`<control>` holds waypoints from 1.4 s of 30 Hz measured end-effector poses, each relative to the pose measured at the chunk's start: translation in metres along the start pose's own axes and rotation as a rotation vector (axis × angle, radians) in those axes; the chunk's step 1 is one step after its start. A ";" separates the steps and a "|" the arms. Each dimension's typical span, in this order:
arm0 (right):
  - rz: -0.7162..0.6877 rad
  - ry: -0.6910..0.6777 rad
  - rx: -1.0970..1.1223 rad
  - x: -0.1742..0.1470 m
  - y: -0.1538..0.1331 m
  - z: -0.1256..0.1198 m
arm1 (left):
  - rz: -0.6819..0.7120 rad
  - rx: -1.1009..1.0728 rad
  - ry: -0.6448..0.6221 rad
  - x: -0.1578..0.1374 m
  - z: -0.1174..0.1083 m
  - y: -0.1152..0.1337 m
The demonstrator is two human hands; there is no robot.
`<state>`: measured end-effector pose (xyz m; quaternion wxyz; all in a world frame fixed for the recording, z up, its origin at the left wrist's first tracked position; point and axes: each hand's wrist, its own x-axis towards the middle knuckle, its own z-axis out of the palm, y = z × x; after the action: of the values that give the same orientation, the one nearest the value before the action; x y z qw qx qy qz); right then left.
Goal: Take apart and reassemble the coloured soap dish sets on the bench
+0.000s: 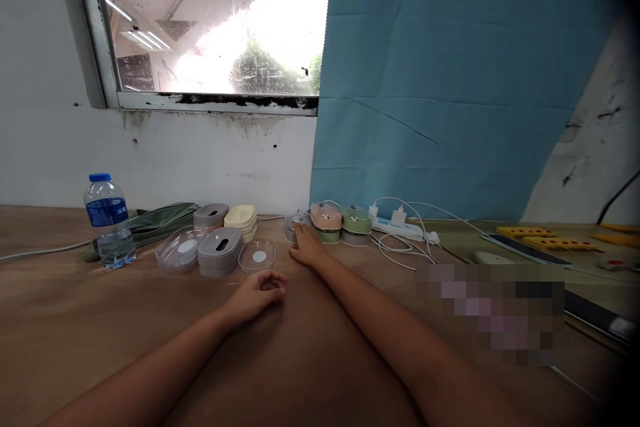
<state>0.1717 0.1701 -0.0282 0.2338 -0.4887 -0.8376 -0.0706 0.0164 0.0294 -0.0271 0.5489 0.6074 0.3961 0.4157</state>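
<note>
My right hand (307,247) reaches to the back of the table, its fingers over a small grey box (289,229) that they partly hide. Beside that box stand stacked boxes, one pair with a pink top (326,215) and one with a green top (356,219). Nearer to me, my left hand (257,295) rests on the brown table, fingers loosely curled, holding nothing. Just beyond it lie a clear plastic lid (258,256) with a white round label and a grey oval box (220,253) with a dark slot on top.
Further left are stacked clear lids (175,255), another grey box (210,213), cream-coloured pieces (241,219), a green pouch (160,223) and a water bottle (111,227). A white power strip (400,229) with loose cables lies to the right, near yellow strips (555,241).
</note>
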 end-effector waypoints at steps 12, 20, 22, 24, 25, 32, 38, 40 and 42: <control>-0.163 0.026 0.170 -0.115 -0.014 -0.067 | -0.066 -0.170 -0.059 -0.008 -0.006 0.003; -0.309 -0.042 0.331 -0.150 0.003 -0.107 | -0.081 -0.344 -0.026 -0.005 -0.007 0.002; -0.345 -0.035 0.342 -0.148 0.008 -0.108 | -0.094 -0.381 -0.006 -0.005 -0.006 0.002; -0.375 -0.018 0.352 -0.146 0.011 -0.108 | -0.104 -0.423 0.016 -0.008 -0.004 0.005; -0.389 -0.010 0.360 -0.145 0.012 -0.109 | -0.105 -0.445 0.020 -0.010 -0.002 0.008; -0.518 0.000 0.429 -0.148 0.007 -0.112 | -0.032 -0.581 -0.165 -0.031 0.013 0.037; -0.533 0.074 0.463 -0.154 -0.003 -0.108 | -0.045 -0.666 -0.418 -0.043 0.020 0.041; -0.511 0.079 0.453 -0.156 -0.005 -0.107 | -0.055 -0.687 -0.465 -0.045 0.022 0.040; -0.493 0.080 0.448 -0.157 -0.008 -0.107 | -0.049 -0.704 -0.485 -0.046 0.024 0.041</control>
<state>0.2644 0.0062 -0.0052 0.3439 -0.2045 -0.9155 0.0418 0.0239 -0.0251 0.0089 0.8097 0.4536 0.1039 0.3575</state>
